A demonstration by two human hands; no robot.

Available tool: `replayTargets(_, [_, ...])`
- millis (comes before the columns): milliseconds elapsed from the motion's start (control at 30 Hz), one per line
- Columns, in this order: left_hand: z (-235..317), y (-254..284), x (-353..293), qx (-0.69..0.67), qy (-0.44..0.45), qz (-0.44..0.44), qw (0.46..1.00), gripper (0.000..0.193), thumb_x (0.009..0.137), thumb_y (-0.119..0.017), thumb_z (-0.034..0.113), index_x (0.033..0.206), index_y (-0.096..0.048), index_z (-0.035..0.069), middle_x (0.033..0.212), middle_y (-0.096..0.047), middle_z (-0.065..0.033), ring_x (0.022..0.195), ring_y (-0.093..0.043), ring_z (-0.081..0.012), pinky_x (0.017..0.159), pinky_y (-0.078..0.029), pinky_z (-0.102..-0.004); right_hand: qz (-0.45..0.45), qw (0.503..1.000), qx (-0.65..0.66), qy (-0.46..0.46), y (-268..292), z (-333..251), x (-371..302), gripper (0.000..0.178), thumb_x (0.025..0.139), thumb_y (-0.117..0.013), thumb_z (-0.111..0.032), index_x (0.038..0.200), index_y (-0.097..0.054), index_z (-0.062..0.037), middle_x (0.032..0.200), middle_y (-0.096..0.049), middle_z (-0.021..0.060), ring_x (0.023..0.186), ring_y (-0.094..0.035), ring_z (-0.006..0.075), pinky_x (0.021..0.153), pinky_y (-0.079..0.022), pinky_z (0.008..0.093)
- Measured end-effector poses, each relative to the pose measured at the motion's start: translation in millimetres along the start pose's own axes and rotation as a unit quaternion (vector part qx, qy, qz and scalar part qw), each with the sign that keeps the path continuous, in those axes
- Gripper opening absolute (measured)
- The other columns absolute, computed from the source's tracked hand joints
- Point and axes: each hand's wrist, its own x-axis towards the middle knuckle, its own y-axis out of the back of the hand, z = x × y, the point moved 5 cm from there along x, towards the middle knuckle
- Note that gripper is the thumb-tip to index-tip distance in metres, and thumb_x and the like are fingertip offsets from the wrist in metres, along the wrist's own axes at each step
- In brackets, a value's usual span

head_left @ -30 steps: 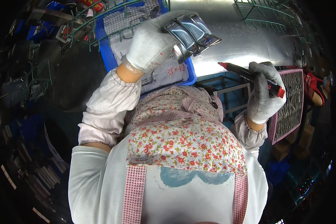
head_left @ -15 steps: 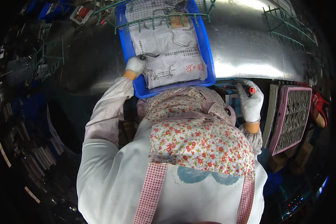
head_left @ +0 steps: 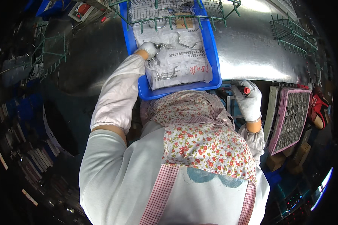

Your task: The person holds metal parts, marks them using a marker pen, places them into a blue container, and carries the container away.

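Here, at the bottom centre of the frame, one white cotton apron with red flowers [head_left: 210, 146] hangs from two pink checked straps [head_left: 159, 197]. Two white-gloved hands show beyond it. The right hand [head_left: 248, 99], right of centre, has its fingers closed around one marker pen with a red end [head_left: 246, 90]. Next to it, at the right, stands one grey rectangular panel with a pink rim [head_left: 275, 138], and below that are at least two brown cardboard boxes [head_left: 276, 161].

One blue rectangular plastic tray [head_left: 216, 67] sits at upper centre, lined with printed newspaper [head_left: 180, 62]. Inside its left edge, the left hand [head_left: 149, 49] has its fingers drawn narrow on the end of one bent silver metal handle [head_left: 164, 46]; whether they grip a second piece, I cannot tell. Another handle lies just below those fingers, and three lie apart on the paper: one lower, one to the right, one toward the top.

Farther off, one green wire rack [head_left: 176, 18] spans the tray's far part; two more stand at upper left and upper right, around the shiny metal tabletop [head_left: 248, 52].
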Motion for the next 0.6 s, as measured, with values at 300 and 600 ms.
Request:
replayTargets(300, [-40,9,16,-0.061,0.232,0.19,0.952,0.049,0.083,-0.057,0.035,0.119,-0.053,0.003,0.12,-0.056,-0.0179,0.107,-0.058,-0.0317,0.085,-0.048,-0.0417,0.018,1.0,-0.022,-0.011,-1,18,-12,0.009,0.074,-0.069,-0.007,0.081,-0.065,-0.0045,0.077,-0.066,0.0106,0.071,-0.062,0.0262,0.068,-0.047,0.0338])
replayTargets(600, [50,-43,-61,0.165,-0.065,0.092,0.98,0.045,0.079,-0.06,0.042,0.086,-0.065,-0.002,0.077,-0.064,-0.0152,0.077,-0.064,-0.031,0.071,-0.051,-0.0393,0.005,1.0,0.0,-0.006,-11,12,-5,0.013,0.073,-0.072,-0.007,0.084,-0.066,-0.0037,0.078,-0.066,0.0119,0.07,-0.064,0.0246,0.066,-0.049,0.032])
